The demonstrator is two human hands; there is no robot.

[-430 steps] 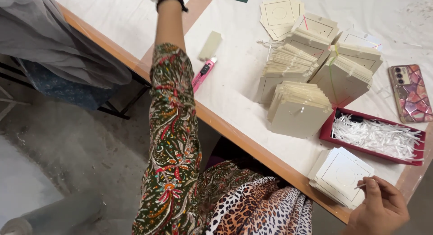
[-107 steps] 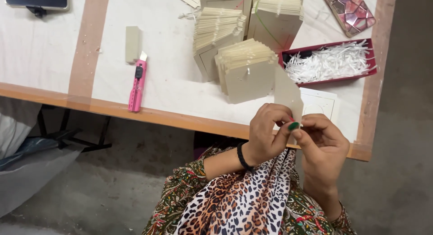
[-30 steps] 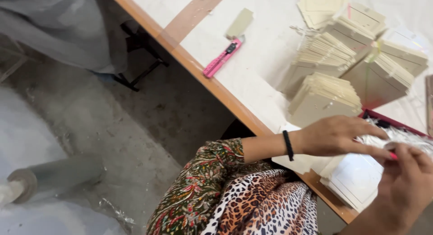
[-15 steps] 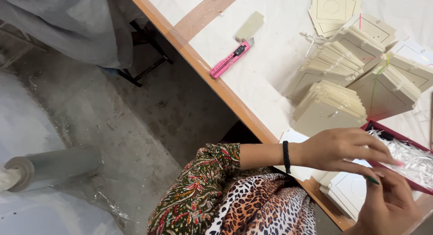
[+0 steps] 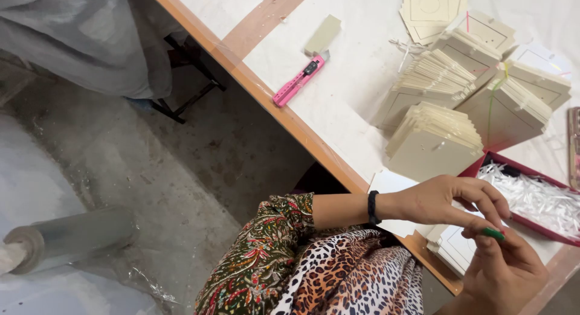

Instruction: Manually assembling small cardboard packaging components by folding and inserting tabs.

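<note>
My left hand (image 5: 450, 201) and my right hand (image 5: 502, 273) meet fingertip to fingertip over the table's near edge, just in front of a red tray (image 5: 531, 227) filled with thin white strips (image 5: 534, 197). The fingers pinch at one spot by a green-painted nail; whatever is between them is too small to make out. A black band sits on my left wrist. Flat white cards (image 5: 391, 183) lie under and beside my hands. Fanned stacks of beige cards (image 5: 432, 140) stand just beyond the tray.
A pink utility knife (image 5: 298, 80) and a small beige block (image 5: 322, 35) lie further left on the white table (image 5: 362, 109). More card stacks (image 5: 513, 103) fill the far right. On the floor lies a roll of clear film (image 5: 72, 233); grey sheeting (image 5: 90, 37) hangs at upper left.
A second ago my right hand was over the tray of white strips. Both hands have since drawn back toward me and closed together at the fingertips. The view shifted slightly.
</note>
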